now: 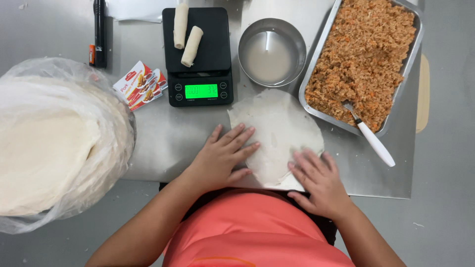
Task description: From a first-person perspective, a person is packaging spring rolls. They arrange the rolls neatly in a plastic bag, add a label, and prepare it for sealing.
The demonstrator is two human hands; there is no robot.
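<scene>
At the far left edge of the steel tabletop (163, 143) sits a big clear bag of round wrappers (54, 143), stacked flat. Behind it, near the back edge, lies a black lighter (99, 32). Next come some small red and white packets (142, 85). Then there is a black kitchen scale (198, 54) with a green lit screen, and two rolled-up rolls (187, 35) rest on top of it.

Near the front edge, the left hand (220, 158) lies flat with its fingers spread out. The fingertips press on the left side of one thin round wrapper (277, 126). The wrapper lies flat on the tabletop, just in front of the round metal bowl (272, 52), which holds cloudy water. The right hand (319, 180) presses the wrapper's front right part, fingers spread too. Neither hand is pinching anything.

The hands look to be smoothing the wrapper flat. To do this well, I think the push should be soft and even, sliding from the middle out, because the sheet looks thin and could tear or wrinkle. The front edge seems a little folded under the right hand, so that bit needs care.

At the back right corner is a metal tray (316, 74) full of orange-brown filling (361, 54). A white-handled spoon (373, 141) leans out over the tray's front rim.
</scene>
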